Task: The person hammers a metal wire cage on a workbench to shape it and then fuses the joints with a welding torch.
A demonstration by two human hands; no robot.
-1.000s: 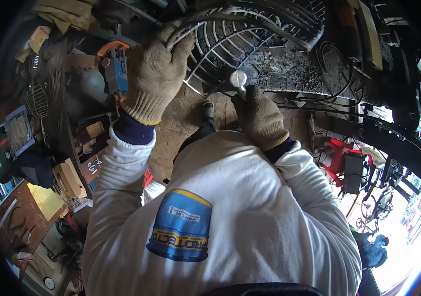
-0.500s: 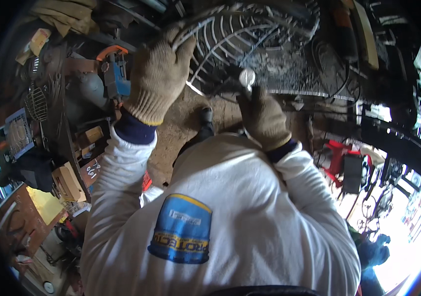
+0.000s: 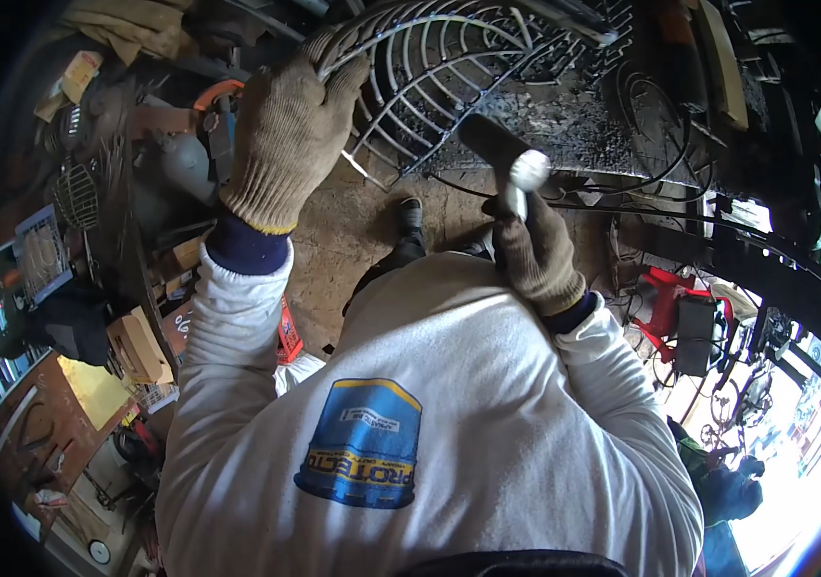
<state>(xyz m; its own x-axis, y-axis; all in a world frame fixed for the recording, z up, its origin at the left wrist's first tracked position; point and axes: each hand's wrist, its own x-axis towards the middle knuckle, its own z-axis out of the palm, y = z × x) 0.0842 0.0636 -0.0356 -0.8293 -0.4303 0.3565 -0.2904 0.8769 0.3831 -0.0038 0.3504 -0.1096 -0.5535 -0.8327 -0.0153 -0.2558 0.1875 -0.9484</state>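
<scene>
Big cluttered workshop, dirt floor (image 3: 353, 240) underneath, shelves of junk off to the left, a red crate (image 3: 665, 293) lower right. White sweatshirt (image 3: 410, 385) with a blue and yellow print filling the bottom half of the view.

Up top, a round wire fan guard (image 3: 458, 77), lying tilted across a sooty, burnt-looking metal bench (image 3: 574, 125). Pale wires, curved ribs fanning out from the middle, rim ring toward the near edge.

Left hand (image 3: 285, 139), in a tan knit glove, wrapped tight over the rim of the guard, fingers curled round the wires and clamped. Right hand (image 3: 537, 252), same kind of glove, closed in a fist around the handle of a brush (image 3: 511, 159) with a dark head and a white knob-like end, head resting against the guard's lower ribs near the bench.

Handling-wise: probably light for its size, but springy rather than truly stiff, thin ribs likely to flex or bend if squeezed mid-span. Best gripped at the outer ring, right where the left glove has it, since that looks like the strongest part. Coated wire probably a bit slick, knit gloves helping there. Cut wire ends likely to snag, so worth watching. Can't tell whether the guard is fixed to anything underneath.
</scene>
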